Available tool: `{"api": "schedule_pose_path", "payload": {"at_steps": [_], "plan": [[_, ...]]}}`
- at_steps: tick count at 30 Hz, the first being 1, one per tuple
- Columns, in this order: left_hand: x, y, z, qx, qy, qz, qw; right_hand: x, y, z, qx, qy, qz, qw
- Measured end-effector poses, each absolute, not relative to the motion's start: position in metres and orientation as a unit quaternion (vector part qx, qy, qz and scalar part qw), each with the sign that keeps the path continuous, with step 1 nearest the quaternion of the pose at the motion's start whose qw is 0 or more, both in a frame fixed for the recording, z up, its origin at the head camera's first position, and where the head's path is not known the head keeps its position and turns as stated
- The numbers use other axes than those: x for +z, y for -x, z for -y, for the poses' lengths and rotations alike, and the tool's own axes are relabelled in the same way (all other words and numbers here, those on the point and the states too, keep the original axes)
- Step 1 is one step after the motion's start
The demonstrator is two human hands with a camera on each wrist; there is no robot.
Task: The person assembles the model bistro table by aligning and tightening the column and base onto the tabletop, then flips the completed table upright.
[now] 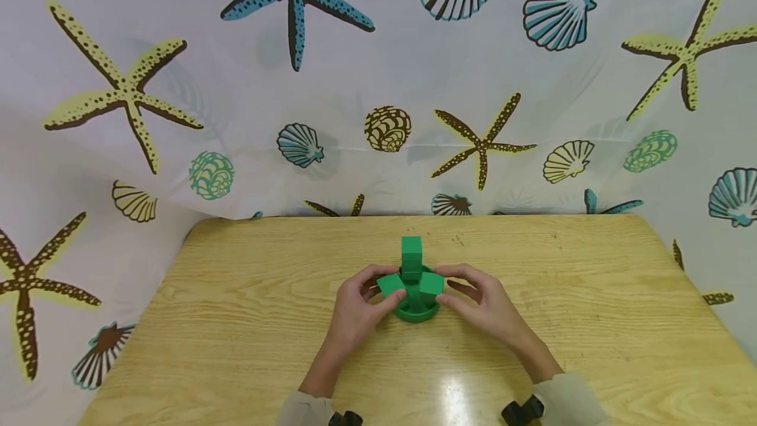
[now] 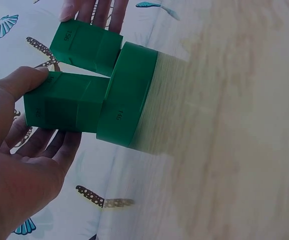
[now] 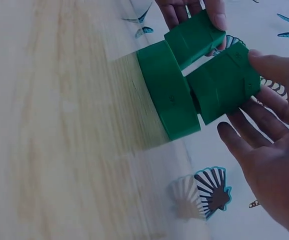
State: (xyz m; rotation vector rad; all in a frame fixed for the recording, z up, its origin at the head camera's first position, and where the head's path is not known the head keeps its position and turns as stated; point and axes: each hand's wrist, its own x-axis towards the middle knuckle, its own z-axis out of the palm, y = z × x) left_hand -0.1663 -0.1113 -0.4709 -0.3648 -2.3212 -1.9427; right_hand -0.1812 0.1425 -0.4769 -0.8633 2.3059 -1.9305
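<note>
A round green base (image 1: 416, 316) stands on the table, with green blocks rising from it. My left hand (image 1: 357, 307) grips the left block (image 1: 391, 283) between thumb and fingers; in the left wrist view that block (image 2: 59, 102) meets the top of the base (image 2: 127, 95). On the other side, my right hand (image 1: 487, 307) holds the right block (image 1: 432, 283) by its outer edges. In the right wrist view this block (image 3: 222, 82) leans outward, a narrow gap showing at the base's rim. A taller square-topped block (image 1: 411, 256) rises at the back, between both hands.
The wooden table (image 1: 248, 321) extends around the base to both sides. Behind it hangs a white cloth (image 1: 355, 84) printed with starfish and shells. Black wrist cameras (image 1: 523, 411) sit at both sleeves near the front.
</note>
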Motion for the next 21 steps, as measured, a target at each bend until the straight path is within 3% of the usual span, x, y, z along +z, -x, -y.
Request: {"api": "schedule_pose_path", "payload": {"at_steps": [21], "plan": [[-0.472,0.169,0.112,-0.636,0.119,0.761,0.042,-0.481,0.187,-0.126,-0.597,0.277,-0.752,-0.023]]}}
